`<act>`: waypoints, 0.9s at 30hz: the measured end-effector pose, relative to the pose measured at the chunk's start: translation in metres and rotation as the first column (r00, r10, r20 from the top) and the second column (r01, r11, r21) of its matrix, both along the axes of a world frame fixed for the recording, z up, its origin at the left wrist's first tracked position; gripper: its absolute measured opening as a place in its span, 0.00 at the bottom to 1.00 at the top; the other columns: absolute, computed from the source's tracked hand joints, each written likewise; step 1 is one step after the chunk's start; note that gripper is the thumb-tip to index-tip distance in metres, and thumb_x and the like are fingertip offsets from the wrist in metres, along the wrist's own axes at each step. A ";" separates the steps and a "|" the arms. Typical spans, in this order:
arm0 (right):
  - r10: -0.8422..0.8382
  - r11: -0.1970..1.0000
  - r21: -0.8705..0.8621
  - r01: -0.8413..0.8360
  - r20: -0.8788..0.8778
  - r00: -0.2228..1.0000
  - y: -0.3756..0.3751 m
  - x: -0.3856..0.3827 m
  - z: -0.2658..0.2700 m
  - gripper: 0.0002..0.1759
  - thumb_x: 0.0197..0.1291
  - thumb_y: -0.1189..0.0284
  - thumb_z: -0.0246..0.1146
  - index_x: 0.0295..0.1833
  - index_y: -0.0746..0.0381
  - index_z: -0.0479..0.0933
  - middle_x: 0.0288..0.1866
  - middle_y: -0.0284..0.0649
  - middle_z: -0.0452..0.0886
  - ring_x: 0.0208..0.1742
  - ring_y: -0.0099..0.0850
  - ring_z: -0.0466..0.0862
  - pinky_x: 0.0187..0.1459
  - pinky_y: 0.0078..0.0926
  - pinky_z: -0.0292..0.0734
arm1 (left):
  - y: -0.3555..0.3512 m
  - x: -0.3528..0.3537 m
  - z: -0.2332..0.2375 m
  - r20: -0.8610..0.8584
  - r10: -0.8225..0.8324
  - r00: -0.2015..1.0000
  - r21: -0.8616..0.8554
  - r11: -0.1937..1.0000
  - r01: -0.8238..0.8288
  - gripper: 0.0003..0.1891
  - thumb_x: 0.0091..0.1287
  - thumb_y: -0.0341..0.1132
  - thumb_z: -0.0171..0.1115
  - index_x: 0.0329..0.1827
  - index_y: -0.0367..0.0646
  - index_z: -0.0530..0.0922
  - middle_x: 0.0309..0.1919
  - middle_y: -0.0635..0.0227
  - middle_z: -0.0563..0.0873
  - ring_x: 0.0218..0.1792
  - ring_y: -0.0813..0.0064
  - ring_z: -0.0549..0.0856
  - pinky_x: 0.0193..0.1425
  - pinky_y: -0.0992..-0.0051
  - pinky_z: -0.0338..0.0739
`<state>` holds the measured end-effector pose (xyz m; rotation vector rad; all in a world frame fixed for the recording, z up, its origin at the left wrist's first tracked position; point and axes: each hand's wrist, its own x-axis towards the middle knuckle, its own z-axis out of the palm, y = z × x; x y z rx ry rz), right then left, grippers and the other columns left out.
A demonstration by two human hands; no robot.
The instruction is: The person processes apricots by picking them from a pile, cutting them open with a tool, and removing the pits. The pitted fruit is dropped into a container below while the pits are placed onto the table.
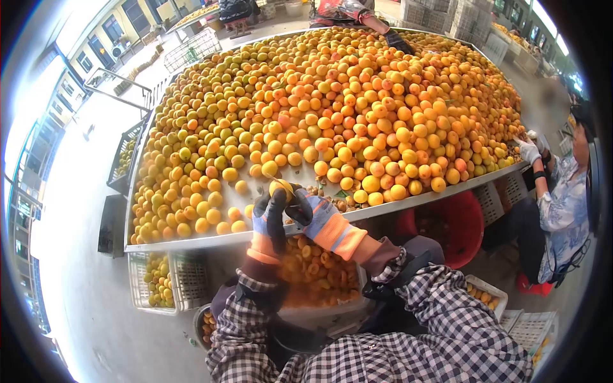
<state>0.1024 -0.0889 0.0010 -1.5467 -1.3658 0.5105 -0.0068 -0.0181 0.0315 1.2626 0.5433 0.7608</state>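
Note:
My left hand, in a black-palmed glove with an orange cuff, is closed on a yellow apricot at the near edge of the table. Beside it my right hand, in a grey, blue and orange glove, has its dark fingertips closed against the same apricot. The fingers partly hide the fruit. Loose apricots cover the metal-rimmed table beyond my hands, greener to the left and more orange to the right. Below my wrists, a container holds split-looking apricots.
A white crate of apricots stands under the table's left corner. A red tub sits below the right edge. One co-worker reaches in from the right; another person's dark-gloved hand touches the far fruit. Stacked crates stand behind.

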 end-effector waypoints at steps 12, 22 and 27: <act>-0.083 0.924 -0.339 0.176 0.271 0.959 -0.005 0.003 0.026 0.23 0.56 0.63 0.66 0.53 0.61 0.68 0.42 0.53 0.81 0.45 0.53 0.82 0.45 0.45 0.77 | 0.004 -0.003 -0.001 0.068 -0.080 0.995 -0.188 0.978 0.091 0.24 0.73 0.49 0.55 0.55 0.34 0.77 0.41 0.67 0.83 0.42 0.78 0.81 0.46 0.77 0.76; -0.048 0.987 -0.134 0.087 0.269 0.962 -0.008 0.018 0.006 0.28 0.60 0.63 0.62 0.63 0.61 0.64 0.47 0.53 0.81 0.49 0.51 0.82 0.48 0.43 0.78 | 0.010 0.004 0.000 -0.112 -0.072 0.991 0.043 0.996 0.078 0.22 0.68 0.36 0.63 0.62 0.36 0.74 0.43 0.66 0.85 0.37 0.80 0.84 0.40 0.80 0.80; 0.033 0.999 0.010 -0.034 0.109 0.994 0.001 0.010 0.001 0.29 0.60 0.68 0.62 0.64 0.63 0.61 0.48 0.54 0.80 0.51 0.53 0.81 0.50 0.43 0.77 | 0.004 0.006 0.000 -0.027 0.078 0.997 0.176 0.982 -0.072 0.19 0.68 0.35 0.62 0.59 0.34 0.77 0.43 0.67 0.85 0.40 0.81 0.84 0.46 0.81 0.79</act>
